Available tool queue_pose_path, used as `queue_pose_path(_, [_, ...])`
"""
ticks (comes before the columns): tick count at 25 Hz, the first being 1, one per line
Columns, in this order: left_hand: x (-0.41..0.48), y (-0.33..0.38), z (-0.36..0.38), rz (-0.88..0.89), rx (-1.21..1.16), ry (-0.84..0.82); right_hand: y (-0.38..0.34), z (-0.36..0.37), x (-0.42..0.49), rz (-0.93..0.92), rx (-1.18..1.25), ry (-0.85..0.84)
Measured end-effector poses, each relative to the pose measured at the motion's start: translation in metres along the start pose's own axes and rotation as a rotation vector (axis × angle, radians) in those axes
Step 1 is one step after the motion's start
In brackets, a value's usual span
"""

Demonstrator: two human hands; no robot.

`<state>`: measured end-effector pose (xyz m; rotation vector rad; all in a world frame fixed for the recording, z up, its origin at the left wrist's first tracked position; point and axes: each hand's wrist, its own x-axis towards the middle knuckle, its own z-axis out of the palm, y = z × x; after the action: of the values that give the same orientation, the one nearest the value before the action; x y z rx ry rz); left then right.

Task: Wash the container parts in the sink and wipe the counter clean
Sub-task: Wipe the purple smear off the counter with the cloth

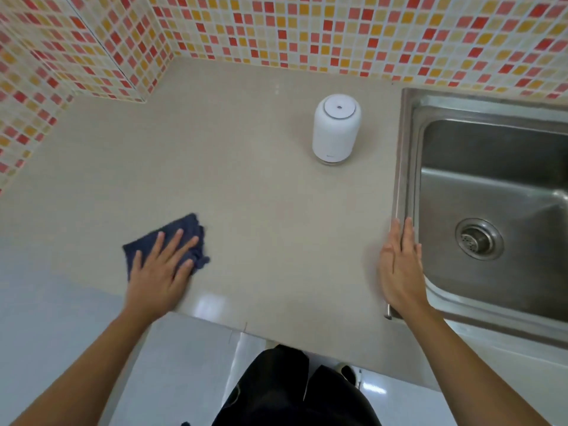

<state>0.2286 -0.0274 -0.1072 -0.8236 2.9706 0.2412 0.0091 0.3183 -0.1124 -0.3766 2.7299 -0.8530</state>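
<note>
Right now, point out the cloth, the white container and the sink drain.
cloth (172, 233), head view, bare upper fold.
white container (335, 133), head view, side wall.
sink drain (479, 239), head view, strainer centre.

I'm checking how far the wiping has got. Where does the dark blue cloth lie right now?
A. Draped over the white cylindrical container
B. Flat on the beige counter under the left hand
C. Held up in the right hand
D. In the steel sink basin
B: the dark blue cloth lies on the beige counter, pressed flat under the left hand.

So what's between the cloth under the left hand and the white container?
Nothing: in the head view, only bare counter separates the cloth from the white container.
</note>
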Motion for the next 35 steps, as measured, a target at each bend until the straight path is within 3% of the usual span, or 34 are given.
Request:
queue_pose_path(2, [0.058, -0.031, -0.014, -0.26, -0.08, 0.007, -0.002, 0.0, 0.001, 0.007, -0.03, 0.02])
queue_pose_path(4, [0.111, -0.004, -0.019, -0.288, -0.064, 0.02, -0.007, 0.0, 0.0, 0.011, -0.086, 0.034])
queue_pose_path(6, [0.138, 0.064, -0.014, -0.087, -0.045, -0.03, -0.008, 0.001, 0.0, 0.008, -0.162, 0.035])
queue_pose_path(9, [0.093, 0.156, 0.01, 0.407, 0.008, -0.056, -0.003, 0.002, -0.001, 0.006, -0.223, 0.029])
queue_pose_path(10, [0.059, 0.165, 0.018, 0.582, 0.015, -0.057, -0.001, 0.003, -0.001, 0.005, -0.223, 0.031])
queue_pose_path(12, [0.023, 0.137, 0.019, 0.758, 0.026, -0.114, -0.001, 0.004, 0.0, 0.01, -0.223, 0.033])
queue_pose_path(13, [0.03, 0.114, 0.017, 0.767, 0.042, -0.112, -0.002, 0.005, 0.002, 0.009, -0.224, 0.037])
queue_pose_path(15, [0.077, 0.082, 0.01, 0.571, -0.023, -0.041, -0.002, 0.006, 0.003, 0.012, -0.224, 0.045])
queue_pose_path(17, [0.123, 0.09, 0.002, 0.454, -0.049, -0.083, -0.001, 0.006, 0.003, 0.006, -0.206, 0.046])
queue_pose_path(20, [0.134, 0.17, 0.012, 0.758, 0.025, -0.081, 0.0, 0.004, 0.002, 0.012, -0.149, 0.043])
queue_pose_path(24, [0.124, 0.25, 0.024, 0.785, -0.035, -0.161, 0.003, -0.001, -0.009, 0.013, -0.086, 0.088])
queue_pose_path(26, [0.096, 0.254, 0.031, 0.941, 0.01, -0.098, 0.006, -0.007, -0.018, 0.015, -0.064, 0.151])
queue_pose_path(31, [-0.031, 0.206, 0.05, 1.27, -0.109, -0.174, 0.022, -0.037, -0.033, 0.107, 0.026, 0.332])
queue_pose_path(35, [-0.04, 0.22, 0.038, 1.199, -0.274, -0.152, 0.031, -0.069, -0.04, 0.161, 0.122, 0.41])
